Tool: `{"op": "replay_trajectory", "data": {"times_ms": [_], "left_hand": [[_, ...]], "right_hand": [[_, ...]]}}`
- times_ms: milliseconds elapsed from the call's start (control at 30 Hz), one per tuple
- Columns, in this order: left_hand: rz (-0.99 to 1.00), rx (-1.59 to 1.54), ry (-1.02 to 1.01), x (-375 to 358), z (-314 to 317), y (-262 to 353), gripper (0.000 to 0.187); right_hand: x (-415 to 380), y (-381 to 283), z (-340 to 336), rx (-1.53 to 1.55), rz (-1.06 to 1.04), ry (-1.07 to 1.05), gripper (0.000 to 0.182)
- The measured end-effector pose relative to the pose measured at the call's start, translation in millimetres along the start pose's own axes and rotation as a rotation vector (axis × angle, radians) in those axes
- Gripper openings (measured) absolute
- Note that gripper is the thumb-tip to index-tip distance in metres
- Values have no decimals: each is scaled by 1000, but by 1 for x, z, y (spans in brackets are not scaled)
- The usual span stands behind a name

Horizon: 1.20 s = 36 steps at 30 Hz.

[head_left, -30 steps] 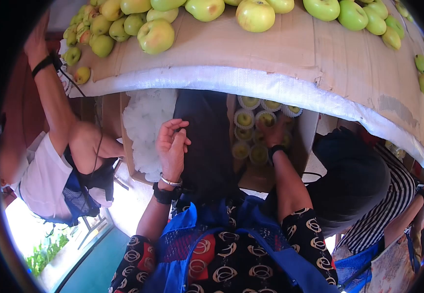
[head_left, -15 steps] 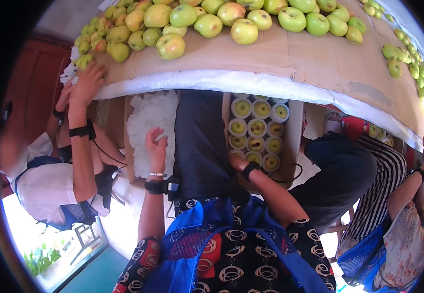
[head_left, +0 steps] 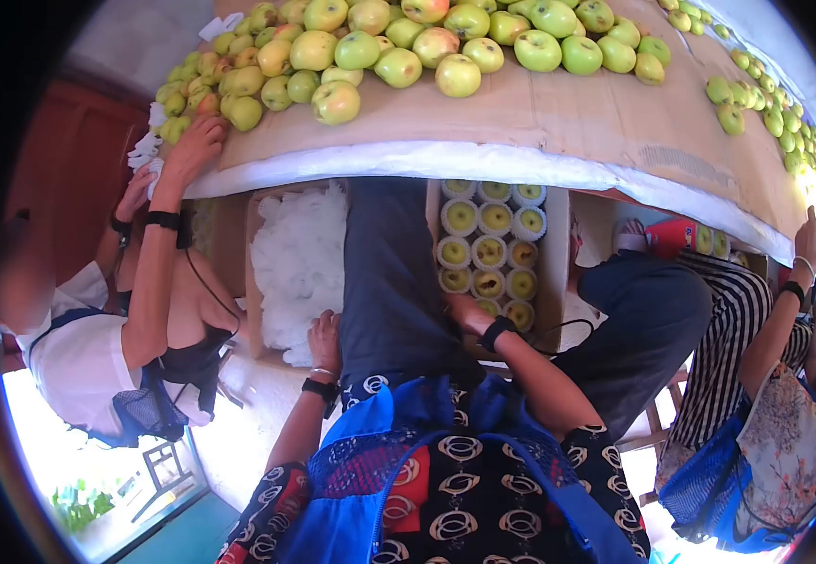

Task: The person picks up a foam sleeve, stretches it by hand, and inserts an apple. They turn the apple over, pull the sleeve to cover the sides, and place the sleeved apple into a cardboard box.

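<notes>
My left hand (head_left: 325,342) is beside my dark trouser leg, at the near edge of the box of white foam nets (head_left: 300,268); its fingers are slightly apart and nothing shows in them. At the near left corner of the box of apples (head_left: 558,273), my right hand (head_left: 467,315) lies against the inner side of my leg, its fingertips hidden. Apples in white foam nets (head_left: 489,251) stand in rows in that box. Above both boxes, a heap of loose green and yellow apples (head_left: 399,66) lies on the cardboard-covered table (head_left: 483,122).
At the left, a co-worker's hands (head_left: 192,150) are at the table edge near loose apples. Another co-worker's hands (head_left: 810,244) reach toward apples at the far right. A red box (head_left: 671,235) with apples stands under the table. A black cable (head_left: 572,324) runs near my right wrist.
My left hand has dropped from above the foam nets to the box's near edge beside my leg. My right hand has barely moved. The left co-worker's hand has shifted right along the table edge.
</notes>
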<state>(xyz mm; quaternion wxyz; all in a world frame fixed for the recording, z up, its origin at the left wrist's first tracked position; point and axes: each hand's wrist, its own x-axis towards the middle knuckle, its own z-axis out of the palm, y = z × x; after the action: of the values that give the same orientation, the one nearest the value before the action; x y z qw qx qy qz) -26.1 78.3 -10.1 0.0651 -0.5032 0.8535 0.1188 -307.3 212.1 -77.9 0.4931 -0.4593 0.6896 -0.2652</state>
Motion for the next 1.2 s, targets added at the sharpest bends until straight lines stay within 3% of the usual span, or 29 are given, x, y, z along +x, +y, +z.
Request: {"op": "replay_trajectory", "data": {"times_ms": [33,100,133,267,367,433,467,533,567,633,667,733,833,900,1033,1100,1200], "left_hand": [[-7,5,4,-10,-11,2,34],[82,384,200,-29,-23,6,37],[97,313,132,-29,-3,-20,37],[19,151,71,-19,-6,-31,32],[78,105,143,-2,-29,-17,24],[177,121,374,0,-42,-6,19],[179,123,376,1,-43,-9,19],[123,-307,314,6,-44,-19,15],[122,-307,314,6,-56,-11,15],[-135,-506,282,6,-80,-2,12],[-135,-740,282,12,-68,-17,12],[-119,-898,473,17,-57,-28,12],[-88,-636,680,31,-38,-42,13],[-363,-998,459,38,-39,-41,16],[-323,-1194,472,38,-62,-26,18],[-340,-1500,463,40,-76,-7,22],[-271,-1645,314,27,-123,48,28]], "right_hand": [[-8,-10,-5,-34,67,-66,29],[-11,-21,-10,-61,93,-51,28],[-14,-22,-10,-86,127,-38,27],[-16,-23,-7,-45,166,-47,26],[-9,-21,-14,-81,122,14,26],[-11,-18,-15,96,133,43,32],[-11,-17,-15,97,131,45,32],[-8,-15,-16,45,162,40,29],[-8,-13,-17,44,162,39,29],[-7,-10,-19,80,187,-9,31],[-4,-3,-19,29,157,14,32],[0,2,-20,-5,105,47,33],[8,29,-16,196,104,67,32],[7,24,-20,226,118,83,35],[1,14,-35,351,172,230,36],[4,-7,-47,380,240,257,29],[-3,-60,-74,648,208,284,17]]}}
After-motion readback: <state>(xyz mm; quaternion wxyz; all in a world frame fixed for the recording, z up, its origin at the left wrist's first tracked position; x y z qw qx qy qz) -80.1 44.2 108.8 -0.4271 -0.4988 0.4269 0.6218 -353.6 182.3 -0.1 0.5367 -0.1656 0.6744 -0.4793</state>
